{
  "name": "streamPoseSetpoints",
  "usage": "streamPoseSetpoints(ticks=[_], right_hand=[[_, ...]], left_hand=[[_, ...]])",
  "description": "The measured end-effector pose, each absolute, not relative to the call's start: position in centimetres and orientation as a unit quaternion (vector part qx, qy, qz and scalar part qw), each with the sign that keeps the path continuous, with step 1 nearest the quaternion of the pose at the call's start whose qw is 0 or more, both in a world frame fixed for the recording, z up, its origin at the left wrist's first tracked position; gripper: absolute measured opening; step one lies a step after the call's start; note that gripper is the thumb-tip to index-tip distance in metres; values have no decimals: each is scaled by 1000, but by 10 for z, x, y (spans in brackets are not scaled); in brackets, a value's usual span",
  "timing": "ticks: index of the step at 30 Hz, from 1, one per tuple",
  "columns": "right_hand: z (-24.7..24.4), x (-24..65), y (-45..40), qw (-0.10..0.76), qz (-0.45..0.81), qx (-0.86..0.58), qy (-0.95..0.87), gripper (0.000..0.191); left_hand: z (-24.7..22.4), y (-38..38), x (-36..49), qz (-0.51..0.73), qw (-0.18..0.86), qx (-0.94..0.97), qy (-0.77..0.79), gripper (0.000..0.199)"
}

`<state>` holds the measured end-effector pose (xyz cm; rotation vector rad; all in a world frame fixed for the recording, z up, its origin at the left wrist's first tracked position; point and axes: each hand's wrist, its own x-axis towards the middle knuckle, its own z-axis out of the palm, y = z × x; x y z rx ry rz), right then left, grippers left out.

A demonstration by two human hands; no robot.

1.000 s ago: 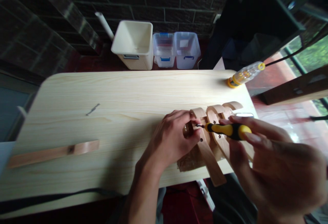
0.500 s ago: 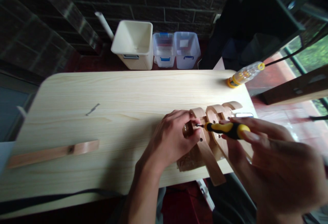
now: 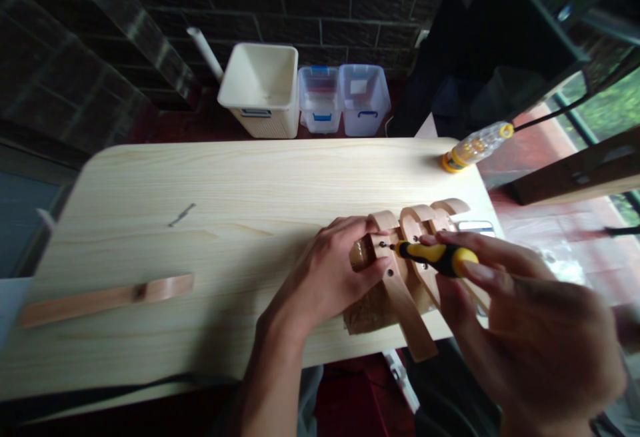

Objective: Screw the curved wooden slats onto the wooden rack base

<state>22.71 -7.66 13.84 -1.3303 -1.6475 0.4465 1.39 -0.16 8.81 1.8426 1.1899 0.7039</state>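
Observation:
My left hand (image 3: 333,264) is closed around the end of a curved wooden hook (image 3: 407,310), thumb and forefinger on either side of its two dark screw spots. My right hand (image 3: 530,317) grips a yellow and black screwdriver (image 3: 443,257). The screwdriver lies nearly level, its tip pointing left beside the upper screw (image 3: 383,244); whether it touches the screw I cannot tell. More wooden hooks (image 3: 419,213) stand in a row to the right, partly behind my right hand. Under them is a brown, shiny-wrapped base (image 3: 373,310).
A loose wooden strip (image 3: 107,298) and dark, thin marks or small parts (image 3: 182,215) lie on the left of the table (image 3: 225,170). A clear, yellow-ended bottle-shaped holder (image 3: 477,147) stands back right, with a phone (image 3: 476,227) nearer. Bins (image 3: 260,120) sit behind.
The screwdriver's tip has shifted slightly off the upper screw, which now shows more clearly. My right hand has turned a little, and my left hand keeps its hold.

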Motion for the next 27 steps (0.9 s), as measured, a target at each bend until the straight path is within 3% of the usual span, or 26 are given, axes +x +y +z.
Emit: streamPoseSetpoints(ticks=[21, 27], right_hand=[[144, 225, -75, 461, 214, -513, -691, 53], [145, 225, -75, 428, 141, -547, -706, 37]], left_hand=[[84, -1, 18, 306, 382, 740, 461, 21], [85, 0, 18, 306, 389, 736, 463, 18]])
